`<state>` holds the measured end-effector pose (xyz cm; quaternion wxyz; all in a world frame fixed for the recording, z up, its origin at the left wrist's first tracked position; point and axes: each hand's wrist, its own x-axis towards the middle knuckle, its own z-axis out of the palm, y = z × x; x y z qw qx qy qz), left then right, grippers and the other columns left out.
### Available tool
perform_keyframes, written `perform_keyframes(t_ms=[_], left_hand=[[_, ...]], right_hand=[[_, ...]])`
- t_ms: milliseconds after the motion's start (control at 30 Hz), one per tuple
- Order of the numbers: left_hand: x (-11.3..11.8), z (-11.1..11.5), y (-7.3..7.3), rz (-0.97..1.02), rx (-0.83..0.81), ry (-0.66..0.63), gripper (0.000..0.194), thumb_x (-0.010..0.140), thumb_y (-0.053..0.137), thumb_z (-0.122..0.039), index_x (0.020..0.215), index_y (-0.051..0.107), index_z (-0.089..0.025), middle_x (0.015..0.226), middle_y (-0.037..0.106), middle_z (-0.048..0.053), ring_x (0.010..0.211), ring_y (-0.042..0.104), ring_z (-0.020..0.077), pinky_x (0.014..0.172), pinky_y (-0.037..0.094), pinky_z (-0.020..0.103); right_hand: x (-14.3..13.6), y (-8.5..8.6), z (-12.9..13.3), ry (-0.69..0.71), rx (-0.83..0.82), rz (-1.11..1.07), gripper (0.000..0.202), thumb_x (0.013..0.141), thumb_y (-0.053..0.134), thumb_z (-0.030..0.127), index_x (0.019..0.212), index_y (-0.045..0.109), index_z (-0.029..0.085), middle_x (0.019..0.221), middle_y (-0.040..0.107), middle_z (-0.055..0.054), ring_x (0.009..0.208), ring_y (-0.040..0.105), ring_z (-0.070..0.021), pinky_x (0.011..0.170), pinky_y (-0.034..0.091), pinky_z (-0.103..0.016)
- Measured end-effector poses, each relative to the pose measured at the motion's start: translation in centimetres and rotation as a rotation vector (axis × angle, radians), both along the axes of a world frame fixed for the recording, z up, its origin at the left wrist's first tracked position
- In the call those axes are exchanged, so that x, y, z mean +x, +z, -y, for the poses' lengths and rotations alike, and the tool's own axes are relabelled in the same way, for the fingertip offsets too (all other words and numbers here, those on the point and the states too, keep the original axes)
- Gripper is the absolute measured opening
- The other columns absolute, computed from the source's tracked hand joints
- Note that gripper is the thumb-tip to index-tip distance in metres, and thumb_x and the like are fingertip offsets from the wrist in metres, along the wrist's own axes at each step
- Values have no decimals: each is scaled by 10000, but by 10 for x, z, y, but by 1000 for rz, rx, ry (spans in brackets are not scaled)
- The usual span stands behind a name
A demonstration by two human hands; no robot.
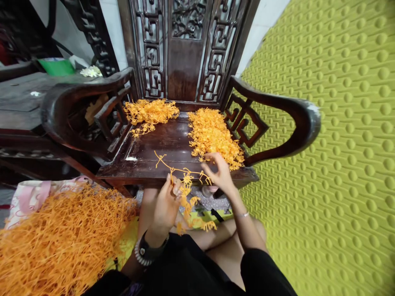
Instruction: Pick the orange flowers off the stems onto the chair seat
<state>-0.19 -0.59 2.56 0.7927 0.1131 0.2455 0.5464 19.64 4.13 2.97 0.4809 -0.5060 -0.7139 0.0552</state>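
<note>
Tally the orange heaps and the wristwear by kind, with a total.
Orange piles on the seat: 2
Large stringy orange heap, lower left: 1
Dark watch: 1
Pale wristbands: 2
Total: 6

No readable text, labels, brands, numbers or signs on anything in the head view.

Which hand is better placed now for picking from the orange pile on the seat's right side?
Probably the right hand: it is beside the near edge of that orange pile, while the left hand, farther away, holds an orange strand.
</note>
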Motion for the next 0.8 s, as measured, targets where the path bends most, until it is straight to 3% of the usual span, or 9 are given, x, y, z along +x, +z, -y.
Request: perform_keyframes(t_ms=[67,100,167,267,400,533,600,700,800], left_hand=[[5,3,-8,-75,57,-12,209,907,514,-261,720,557,-178,638,493,-33,551,460,77,568,405,178],[8,5,-11,-133,97,-29,192,889,541,-276,725,571,-180,638,508,-30,563,472,84,582,410,186],[13,10,-18,-293,191,-60,206,841,603,-339,705,588,-185,614,529,-24,575,490,102,595,413,207],[13,17,-23,-537,337,-110,339,792,626,-482,636,581,-184,553,535,-15,543,490,119,573,407,235],[0,22,-27,-673,357,-252,525,813,471,-650,592,549,-181,396,383,-53,367,326,82,410,266,223],[-12,22,-33,-790,381,-276,534,815,447,-661,615,545,-175,409,415,-48,342,329,70,378,227,207],[-14,22,-32,-874,405,-237,497,828,454,-625,612,529,-184,430,456,-36,346,367,76,379,256,210],[-15,23,-27,-982,408,-184,447,843,469,-552,568,465,-199,424,456,-36,352,401,83,393,299,215],[-18,23,-26,-984,431,-249,443,854,459,-538,573,454,-197,444,470,-37,355,412,80,393,306,211]], right_hand=[[-20,-12,24,227,-226,-284,462,614,782,527,909,627,207,810,612,-33,707,535,-186,670,445,-318],[-30,-17,32,285,-299,-450,510,579,775,591,877,625,205,783,597,-28,692,524,-183,655,438,-312],[-50,-25,43,302,-365,-679,495,666,666,666,839,597,206,715,561,-10,624,499,-160,595,415,-290],[-73,-24,47,247,-389,-820,377,840,525,582,779,536,211,592,489,30,488,414,-113,501,354,-251],[-84,-10,45,246,-426,-956,382,865,494,557,710,499,209,537,437,44,473,388,-102,500,347,-240],[-90,-5,48,304,-451,-882,375,706,694,539,801,560,202,664,536,17,555,459,-111,528,371,-242],[-95,-9,50,224,-383,-753,346,682,739,472,782,544,204,663,518,27,565,442,-107,538,371,-243],[-102,-15,51,73,-240,-485,223,749,707,361,848,580,207,711,540,12,620,468,-125,588,399,-265],[-104,-16,48,148,-183,-321,107,846,603,293,897,656,214,856,635,-41,816,570,-172,764,447,-318]])
